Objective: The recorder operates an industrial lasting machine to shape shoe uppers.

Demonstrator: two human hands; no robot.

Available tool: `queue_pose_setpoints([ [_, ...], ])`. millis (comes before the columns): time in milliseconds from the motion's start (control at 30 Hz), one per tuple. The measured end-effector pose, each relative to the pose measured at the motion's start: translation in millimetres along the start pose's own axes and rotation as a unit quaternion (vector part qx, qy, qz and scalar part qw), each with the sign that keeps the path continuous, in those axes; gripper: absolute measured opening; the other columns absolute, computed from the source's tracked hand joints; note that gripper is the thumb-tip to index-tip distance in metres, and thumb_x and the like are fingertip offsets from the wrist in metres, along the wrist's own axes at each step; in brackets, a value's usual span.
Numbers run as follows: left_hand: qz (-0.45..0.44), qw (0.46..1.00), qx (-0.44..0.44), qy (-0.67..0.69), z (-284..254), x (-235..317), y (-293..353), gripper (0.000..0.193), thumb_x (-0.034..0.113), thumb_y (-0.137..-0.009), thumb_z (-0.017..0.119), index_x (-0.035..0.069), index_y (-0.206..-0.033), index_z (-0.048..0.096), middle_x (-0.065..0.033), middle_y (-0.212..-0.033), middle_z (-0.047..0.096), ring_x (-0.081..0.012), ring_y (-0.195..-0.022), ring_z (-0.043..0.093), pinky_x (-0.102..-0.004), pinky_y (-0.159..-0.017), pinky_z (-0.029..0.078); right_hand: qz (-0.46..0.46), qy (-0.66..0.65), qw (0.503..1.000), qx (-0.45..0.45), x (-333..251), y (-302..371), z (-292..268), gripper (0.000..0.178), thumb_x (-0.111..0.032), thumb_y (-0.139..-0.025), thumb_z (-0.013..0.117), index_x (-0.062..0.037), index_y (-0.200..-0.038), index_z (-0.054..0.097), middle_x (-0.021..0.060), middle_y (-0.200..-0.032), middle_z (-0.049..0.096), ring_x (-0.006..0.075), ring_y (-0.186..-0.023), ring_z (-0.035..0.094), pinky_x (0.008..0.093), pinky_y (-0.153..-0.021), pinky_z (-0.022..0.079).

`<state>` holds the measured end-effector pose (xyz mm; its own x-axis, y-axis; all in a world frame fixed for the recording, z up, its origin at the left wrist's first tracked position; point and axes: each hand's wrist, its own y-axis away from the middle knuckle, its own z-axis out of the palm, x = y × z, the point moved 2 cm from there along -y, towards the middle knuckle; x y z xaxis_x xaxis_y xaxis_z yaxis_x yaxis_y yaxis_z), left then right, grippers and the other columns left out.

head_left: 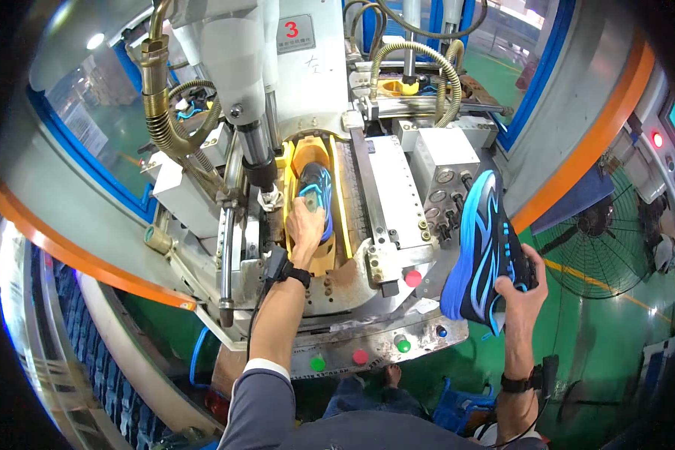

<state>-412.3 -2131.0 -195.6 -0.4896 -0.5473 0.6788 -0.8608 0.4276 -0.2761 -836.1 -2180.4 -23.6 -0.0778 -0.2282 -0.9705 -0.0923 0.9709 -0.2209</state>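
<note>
My right hand (523, 294) grips a black-and-blue sneaker (481, 251) at its collar, thumb on one side and fingers on the other. That shoe is held up to the right of the machine, toe upward, with its blue-to-purple sole facing left. My left hand (306, 223) reaches into the yellow-walled cradle (340, 206) of a press. It is closed at the opening of a second blue-and-black sneaker (319, 180), which lies with its toe away from me. The fingertips are partly hidden inside the shoe.
A dark press cylinder (258, 161) stands left of the cradle. Right of it sits a white box with gauges (446, 169). Red and green buttons line the front panel (375, 355). A floor fan (594, 221) and an orange-edged frame (592, 127) are at the right.
</note>
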Motion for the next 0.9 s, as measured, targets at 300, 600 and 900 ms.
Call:
queue_pose_setpoints([
  [300,-0.311,0.769,-0.072,0.553,-136,-27,90,0.028,0.011,-0.078,0.074,-0.006,-0.1,0.067,-0.0052,-0.089,0.066,-0.0127,-0.079,0.059,-0.0242,-0.067,0.047,-0.114,0.188,0.957,-0.189,-37,-125,180,0.058,-0.019,-0.063,0.078,0.0015,-0.115,0.061,0.0097,-0.085,0.065,0.0162,-0.071,0.061,0.0295,-0.066,0.051],
  [600,-0.134,0.979,0.051,0.144,-377,-21,265,0.04,0.018,-0.082,0.064,-0.002,-0.117,0.059,-0.0122,-0.111,0.06,-0.0181,-0.1,0.057,-0.0323,-0.079,0.048,-0.066,0.365,0.855,-0.363,65,-68,419,0.051,-0.024,-0.071,0.073,0.0107,-0.104,0.057,0.0298,-0.092,0.067,0.0412,-0.089,0.068,0.0445,-0.078,0.055],
  [900,-0.421,0.839,0.334,0.084,-420,-27,420,0.022,0.009,-0.092,0.061,-0.003,-0.109,0.066,-0.0096,-0.101,0.067,-0.0186,-0.092,0.062,-0.0308,-0.088,0.049,-0.261,0.351,0.874,-0.214,87,-1,407,0.076,-0.024,-0.081,0.072,0.0057,-0.139,0.032,0.0281,-0.109,0.062,0.0406,-0.101,0.064,0.0466,-0.088,0.052],
])
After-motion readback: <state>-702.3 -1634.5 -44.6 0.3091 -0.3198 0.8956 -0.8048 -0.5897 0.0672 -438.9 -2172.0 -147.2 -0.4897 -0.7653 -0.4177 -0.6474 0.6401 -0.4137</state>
